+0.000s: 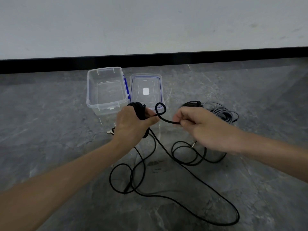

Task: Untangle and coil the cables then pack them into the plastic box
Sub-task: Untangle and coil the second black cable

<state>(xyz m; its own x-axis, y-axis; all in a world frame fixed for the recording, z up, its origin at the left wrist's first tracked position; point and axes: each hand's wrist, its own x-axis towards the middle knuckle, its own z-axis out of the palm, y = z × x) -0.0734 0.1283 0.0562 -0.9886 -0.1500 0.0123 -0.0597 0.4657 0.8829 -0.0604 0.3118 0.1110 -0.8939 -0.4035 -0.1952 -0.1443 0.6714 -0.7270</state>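
Trailing across the grey marbled floor (50, 147) nearest us, at about 6 o'clock, lies the loose length of the black cable (183, 200), which we see looping toward 5 o'clock and curling back through smaller rings under our hands. Above it, our left hand (131, 122) sits just left of centre with several turns of that cable wound around it, fingers curled closed on the bundle. A short span runs from this hand, twists into a small loop in the air, and reaches our right hand (203, 125) at about 3 o'clock of the left one, where thumb and fingers pinch it shut. A metal plug (109, 132) peeks out at 8 o'clock of our left wrist; another plug end (193, 144) shows just below our right hand. Behind the right hand, at 1 o'clock, a second black coil (191, 103) and a grey cable bundle (223, 112) rest on the floor, touching each other. Farther back, at 12 o'clock, the clear plastic box (106, 90) stands open, and its blue-trimmed lid (145, 90) lies just beside it on the right. Beyond them runs a black skirting (150, 61) under a pale wall (150, 22).
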